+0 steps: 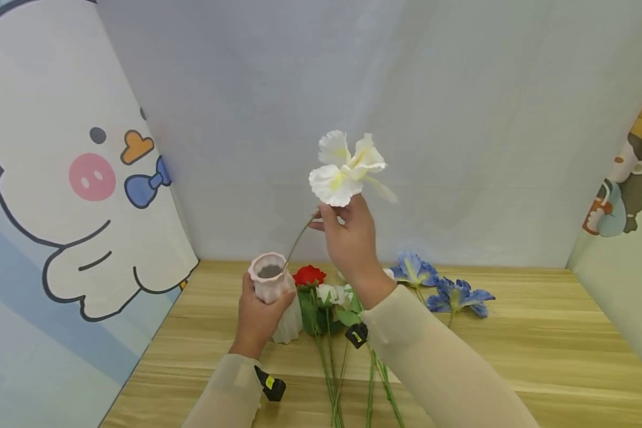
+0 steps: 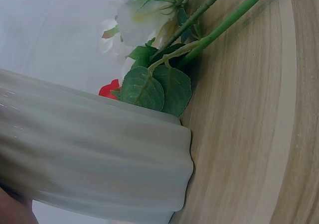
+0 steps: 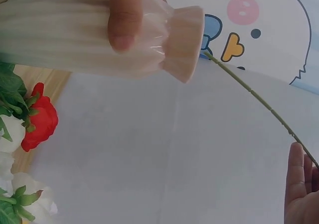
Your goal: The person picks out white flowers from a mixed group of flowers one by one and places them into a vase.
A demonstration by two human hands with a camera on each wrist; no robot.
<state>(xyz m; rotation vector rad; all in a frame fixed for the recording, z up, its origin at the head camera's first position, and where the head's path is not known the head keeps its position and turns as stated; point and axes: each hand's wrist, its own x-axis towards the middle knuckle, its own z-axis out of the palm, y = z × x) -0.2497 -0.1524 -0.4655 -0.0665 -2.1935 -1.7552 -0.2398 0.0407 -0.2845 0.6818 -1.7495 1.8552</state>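
Note:
My left hand (image 1: 259, 315) grips a pale, fluted vase (image 1: 286, 324) around its neck, and the vase stands upright on the table. Between the thumb and fingers of my right hand (image 1: 353, 238) is the stem of a white artificial iris (image 1: 348, 169), pinched just below the bloom. This stem (image 3: 254, 92) slants down to the vase's flared mouth (image 3: 192, 40); whether its tip is inside the rim I cannot tell. In the left wrist view the ribbed vase wall (image 2: 99, 154) fills the lower left, with its base on the wood.
Right of the vase lie a red rose (image 1: 309, 275), white flowers (image 1: 334, 293) and green stems (image 1: 329, 380) on the wooden table (image 1: 535, 356). Blue irises (image 1: 457, 295) lie farther right. A grey backdrop (image 1: 460, 148) rises behind; a cartoon-printed panel (image 1: 43, 148) stands at left.

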